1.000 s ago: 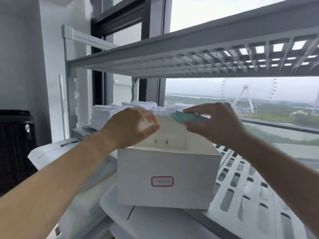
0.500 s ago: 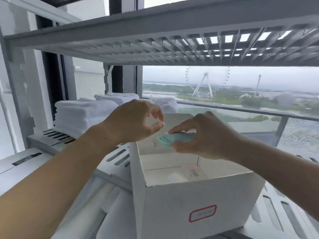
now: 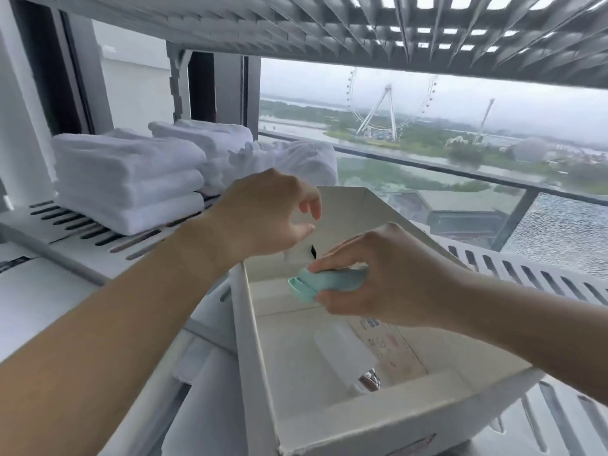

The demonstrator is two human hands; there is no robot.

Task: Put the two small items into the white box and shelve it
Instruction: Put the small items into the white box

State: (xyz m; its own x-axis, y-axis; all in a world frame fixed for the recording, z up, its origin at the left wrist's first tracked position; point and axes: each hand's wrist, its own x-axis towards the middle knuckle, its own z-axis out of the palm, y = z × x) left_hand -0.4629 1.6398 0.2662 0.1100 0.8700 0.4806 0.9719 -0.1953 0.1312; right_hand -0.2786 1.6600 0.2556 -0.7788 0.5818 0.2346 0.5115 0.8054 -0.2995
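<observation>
Towels, white and folded, sit in stacks at the left end of the slatted white plastic shelf, with more rolled white cloth just behind them toward the window. Over the shelf's near part stands the open white cardboard box, its long axis running from the near edge away toward the glass.

Above the box's far left corner hovers the left hand, empty, its fingers loosely curled with a narrow gap between thumb and forefinger, touching nothing that I can make out.

Inside the box, on the floor toward the near end, lies a white bottle-shaped item, long axis roughly along the box. Just to its right lies a flat pale packet with small print and pinkish marks; the writing is too blurred to read. A bit of something shiny shows near the bottle's near end, too small to tell.

Over the box's middle, the right hand pinches a small mint-green oblong case between thumb below and fingers above. The case lies nearly level, long axis across the box, its ridged end pointing left; it is above the box floor, not resting on it.

A red-edged label peeks at the box's near outer wall, unreadable.
</observation>
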